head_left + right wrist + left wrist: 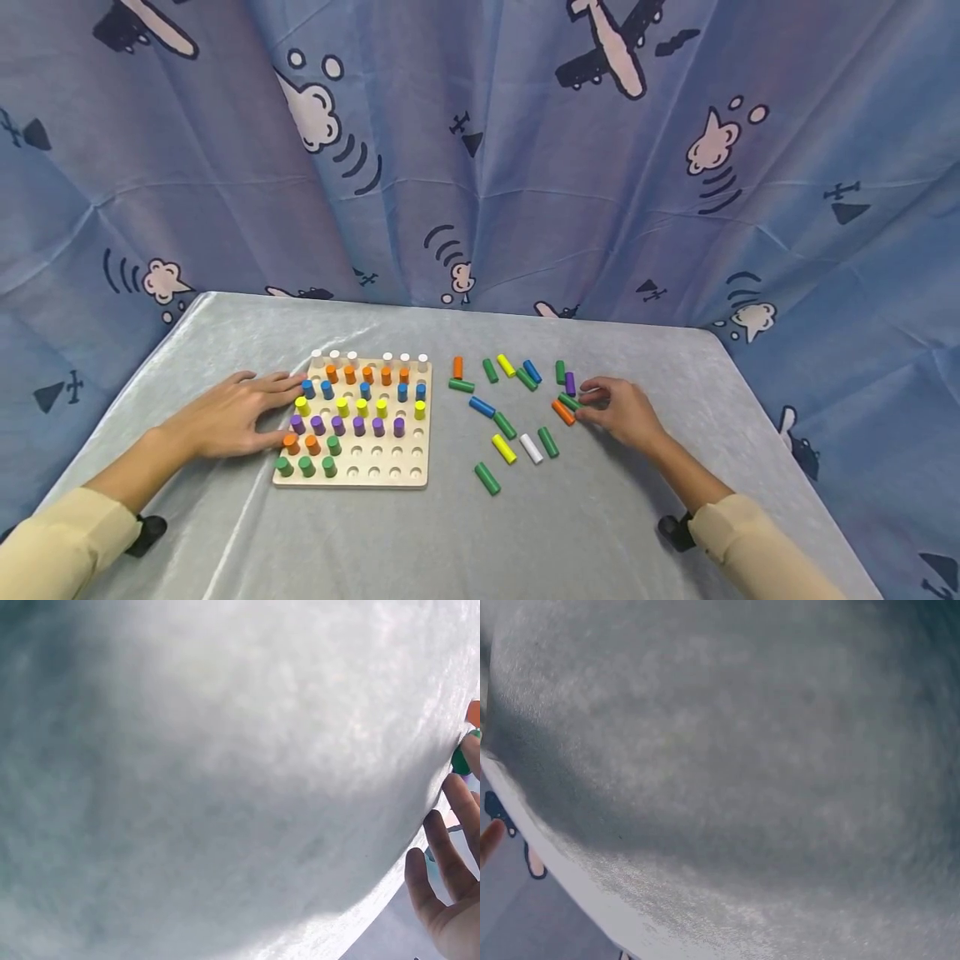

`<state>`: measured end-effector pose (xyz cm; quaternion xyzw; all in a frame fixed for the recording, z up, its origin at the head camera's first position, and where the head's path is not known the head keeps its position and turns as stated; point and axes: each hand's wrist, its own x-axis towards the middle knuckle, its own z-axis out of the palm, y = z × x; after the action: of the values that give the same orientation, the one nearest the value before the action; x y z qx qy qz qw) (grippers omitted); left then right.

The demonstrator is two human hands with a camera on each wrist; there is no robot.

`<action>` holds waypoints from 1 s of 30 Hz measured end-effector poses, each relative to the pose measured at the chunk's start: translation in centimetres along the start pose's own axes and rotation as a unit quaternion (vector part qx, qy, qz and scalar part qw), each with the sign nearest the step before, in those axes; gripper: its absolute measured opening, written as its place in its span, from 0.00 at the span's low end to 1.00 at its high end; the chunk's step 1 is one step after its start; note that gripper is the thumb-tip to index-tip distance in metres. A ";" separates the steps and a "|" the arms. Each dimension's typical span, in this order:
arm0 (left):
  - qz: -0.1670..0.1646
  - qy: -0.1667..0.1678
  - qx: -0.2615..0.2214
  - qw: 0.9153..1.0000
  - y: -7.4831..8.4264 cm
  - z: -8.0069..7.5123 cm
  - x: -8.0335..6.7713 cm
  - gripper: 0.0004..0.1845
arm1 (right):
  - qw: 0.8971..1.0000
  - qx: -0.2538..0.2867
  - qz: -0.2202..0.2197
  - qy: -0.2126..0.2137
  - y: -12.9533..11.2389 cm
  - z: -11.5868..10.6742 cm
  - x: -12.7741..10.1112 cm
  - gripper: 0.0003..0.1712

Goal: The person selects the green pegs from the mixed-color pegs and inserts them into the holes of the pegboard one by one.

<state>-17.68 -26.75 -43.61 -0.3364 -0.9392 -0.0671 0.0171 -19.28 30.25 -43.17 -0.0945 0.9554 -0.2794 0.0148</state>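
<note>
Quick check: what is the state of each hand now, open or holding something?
Left hand: open, fingers flat against the left edge of the peg board.
Right hand: fingertips pinch a green peg lying on the table.

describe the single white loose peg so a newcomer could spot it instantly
Start at the wooden pegboard on the grey table, then look right to the scatter of loose pegs lying flat. The white peg lies low in that scatter, between a yellow peg and a green peg. It is the only white one off the board.
</note>
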 end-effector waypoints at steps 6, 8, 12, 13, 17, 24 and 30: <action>0.004 0.007 0.005 1.000 0.0 0.0 -0.1 0.37 | 1.000 -0.016 -0.009 0.012 0.0 0.1 0.0 0.19; 0.005 0.005 0.006 1.000 0.0 0.1 -0.1 0.37 | 1.000 -0.021 -0.013 0.017 0.1 0.1 0.0 0.18; 0.004 0.002 0.006 1.000 0.0 0.1 -0.1 0.37 | 0.999 -0.023 -0.015 0.020 0.0 0.0 0.0 0.18; 0.004 0.003 0.007 1.000 -0.1 0.1 -0.1 0.37 | 0.999 -0.021 -0.014 0.020 0.0 0.0 0.0 0.18; 0.006 0.004 0.010 1.000 -0.1 0.1 -0.1 0.37 | 1.000 -0.011 -0.011 0.022 -0.4 -0.5 0.1 0.18; 0.009 0.003 0.013 1.000 -0.1 0.2 -0.1 0.37 | 0.999 -0.004 -0.017 0.038 -0.9 -1.1 0.3 0.19; 0.009 0.009 0.002 1.000 -0.1 0.3 -0.2 0.37 | 0.998 -0.015 -0.032 0.051 -1.4 -1.0 0.5 0.19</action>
<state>-17.58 -26.94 -43.97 -0.3444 -0.9360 -0.0680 0.0265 -19.64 29.51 -41.56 -0.1106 0.9556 -0.2694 -0.0444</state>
